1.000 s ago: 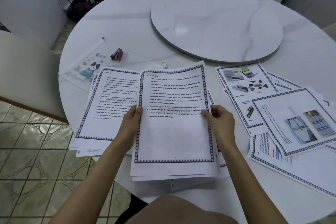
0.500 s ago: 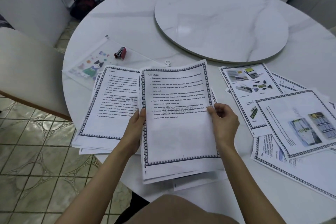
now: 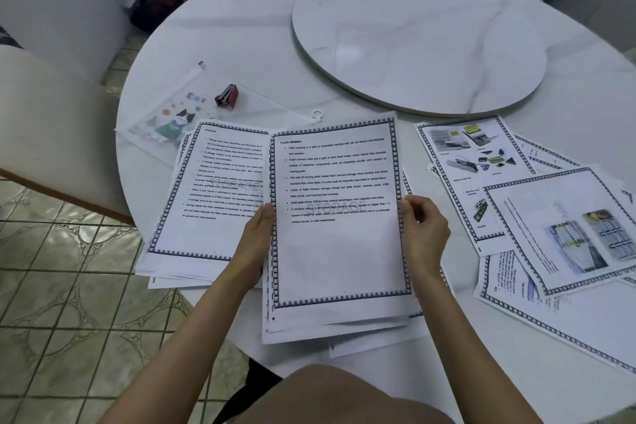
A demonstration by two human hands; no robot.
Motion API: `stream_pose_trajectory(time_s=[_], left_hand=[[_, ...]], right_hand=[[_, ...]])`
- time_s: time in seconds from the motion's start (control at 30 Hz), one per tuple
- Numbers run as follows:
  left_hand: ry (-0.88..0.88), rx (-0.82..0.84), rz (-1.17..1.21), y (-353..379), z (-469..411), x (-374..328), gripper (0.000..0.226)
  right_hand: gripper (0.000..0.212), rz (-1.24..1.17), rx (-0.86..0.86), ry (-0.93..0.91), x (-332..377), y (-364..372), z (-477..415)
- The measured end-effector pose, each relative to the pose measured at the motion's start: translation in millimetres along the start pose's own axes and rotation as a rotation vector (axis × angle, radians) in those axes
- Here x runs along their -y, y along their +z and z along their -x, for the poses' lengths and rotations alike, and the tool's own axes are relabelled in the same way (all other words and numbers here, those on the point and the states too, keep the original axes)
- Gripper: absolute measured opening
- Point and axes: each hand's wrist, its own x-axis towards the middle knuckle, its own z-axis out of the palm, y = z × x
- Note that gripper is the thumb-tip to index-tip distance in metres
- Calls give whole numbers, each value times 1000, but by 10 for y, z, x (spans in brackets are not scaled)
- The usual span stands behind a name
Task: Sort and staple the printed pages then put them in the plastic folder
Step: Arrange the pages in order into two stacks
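I hold a stack of printed pages (image 3: 339,251), topped by a "FLASH MEMORY" sheet, near the table's front edge. My left hand (image 3: 256,241) grips its left edge and my right hand (image 3: 425,234) grips its right edge. To the left lies a second pile of bordered text pages (image 3: 206,203). More pages with pictures (image 3: 550,217) are spread out at the right. A clear plastic folder (image 3: 179,113) with a cartoon cat lies at the back left, partly under the left pile. A small red stapler (image 3: 227,96) rests on the folder.
The round white marble table (image 3: 241,45) carries a raised turntable (image 3: 420,45) at its centre. A beige chair (image 3: 44,134) stands at the left over a tiled floor (image 3: 69,303). More chairs stand at the far side.
The stack in my hands has squared up, its fanned lower sheets drawn closer together. My hands have kept their grip on its side edges.
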Motion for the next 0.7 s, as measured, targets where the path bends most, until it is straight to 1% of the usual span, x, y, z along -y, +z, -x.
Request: stream_pose_trajectory(time_s=[0.13,0.2,0.27,0.33,0.43,0.47,0.5,0.7], left_hand=[[-10,-19,-47,-37,-45,63,47],[0,-16,-48,-38,-34,61,45],[19,-6,-55,-49,-40,79,39],[51,-17,-79,-62,-34,86,32],[97,-55,-139,-86,-52,92,39],[108,-65,-147,-98,-63,85,37],[128,-63,-146,-102,-56,69,31],[225,-49,-74,-198,0,-117,25]], right_hand=[[4,20,88,86,-87,14,4],[2,33,137,116,-110,14,-2],[2,50,145,122,-114,-4,-25],[5,58,107,102,-115,-52,-72],[13,75,27,50,-116,-176,-169],[14,71,-2,38,-122,-225,-206],[15,68,-32,35,-134,-278,-241],[20,71,-174,79,-264,-589,-401]])
